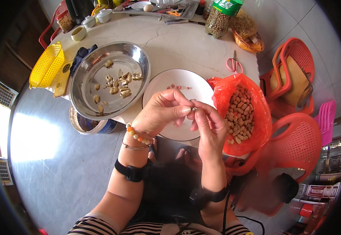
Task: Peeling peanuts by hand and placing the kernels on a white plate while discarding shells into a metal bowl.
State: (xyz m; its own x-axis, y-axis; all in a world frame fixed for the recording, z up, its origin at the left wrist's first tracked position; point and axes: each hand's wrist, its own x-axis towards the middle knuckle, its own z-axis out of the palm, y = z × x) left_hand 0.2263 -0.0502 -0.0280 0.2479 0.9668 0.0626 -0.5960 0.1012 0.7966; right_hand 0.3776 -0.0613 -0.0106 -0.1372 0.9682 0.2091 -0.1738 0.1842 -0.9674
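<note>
My left hand point(166, 108) and my right hand point(211, 122) meet fingertip to fingertip above a white dark-rimmed dish point(185, 77). Between the thumbs and forefingers they pinch a small peanut piece point(192, 108), mostly hidden by the fingers. Several reddish peanut kernels point(179, 87) lie in the dish, just beyond my left hand. A steel basin point(84, 85) at the left holds broken peanut shells point(123, 83). To the right of my right hand, a red plastic bag point(261, 120) lies open, full of unshelled peanuts point(241, 117).
Pink-handled scissors point(234, 65) lie beyond the bag. At the left table edge are a yellow plastic basket point(47, 66) and a dark cloth point(81, 57). A bottle of peanuts or beans point(217, 23) stands at the back. Red chairs point(293, 144) are at the right; a bucket point(84, 123) sits below the basin.
</note>
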